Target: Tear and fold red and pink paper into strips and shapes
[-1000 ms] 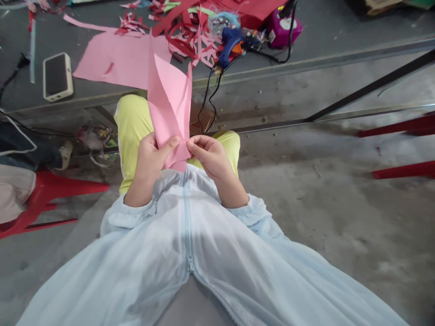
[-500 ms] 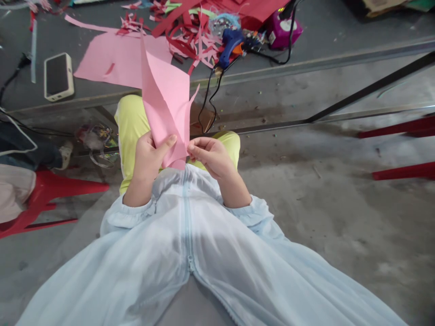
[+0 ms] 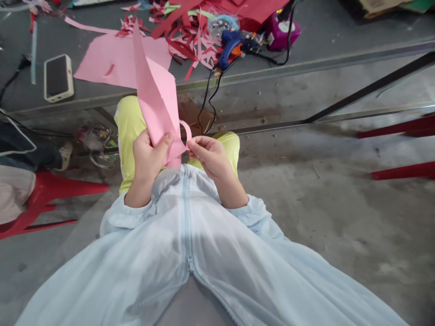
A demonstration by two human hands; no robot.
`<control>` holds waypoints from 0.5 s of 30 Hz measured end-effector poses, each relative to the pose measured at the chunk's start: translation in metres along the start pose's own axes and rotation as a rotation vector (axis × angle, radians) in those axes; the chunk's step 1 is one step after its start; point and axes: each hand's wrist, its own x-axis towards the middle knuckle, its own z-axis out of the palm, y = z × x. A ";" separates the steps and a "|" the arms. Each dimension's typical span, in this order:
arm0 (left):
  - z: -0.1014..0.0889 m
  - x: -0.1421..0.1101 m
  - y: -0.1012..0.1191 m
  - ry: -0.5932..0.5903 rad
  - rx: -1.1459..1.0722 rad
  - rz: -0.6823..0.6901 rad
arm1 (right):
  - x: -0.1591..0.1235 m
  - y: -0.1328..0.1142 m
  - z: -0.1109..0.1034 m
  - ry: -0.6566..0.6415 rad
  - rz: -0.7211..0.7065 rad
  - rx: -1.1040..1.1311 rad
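Note:
A folded sheet of pink paper (image 3: 158, 102) stands up above my lap, tilted a little to the left. My left hand (image 3: 151, 151) grips its lower part, the thumb lying across the front. At its lower right corner, my right hand (image 3: 210, 154) pinches the end of a narrow pink strip (image 3: 186, 129) that curls out from the sheet's right edge. The strip's upper end still meets the sheet. Another pink sheet (image 3: 105, 61) lies flat on the table beyond, partly covered by the held one.
On the grey table (image 3: 326, 43) are red and pink paper scraps (image 3: 190, 38), a blue glue gun (image 3: 230, 47), a purple box (image 3: 280, 31) and a white-framed device (image 3: 58, 78). Cables hang over its edge. A red stool (image 3: 50, 190) with a seated person is at left.
The strip at the sheet's right edge has bent into a loop and come away further from it. My left hand and the sheet have shifted slightly left.

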 end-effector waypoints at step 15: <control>0.001 0.000 0.003 0.049 0.017 -0.029 | 0.002 0.002 0.003 0.097 -0.058 -0.011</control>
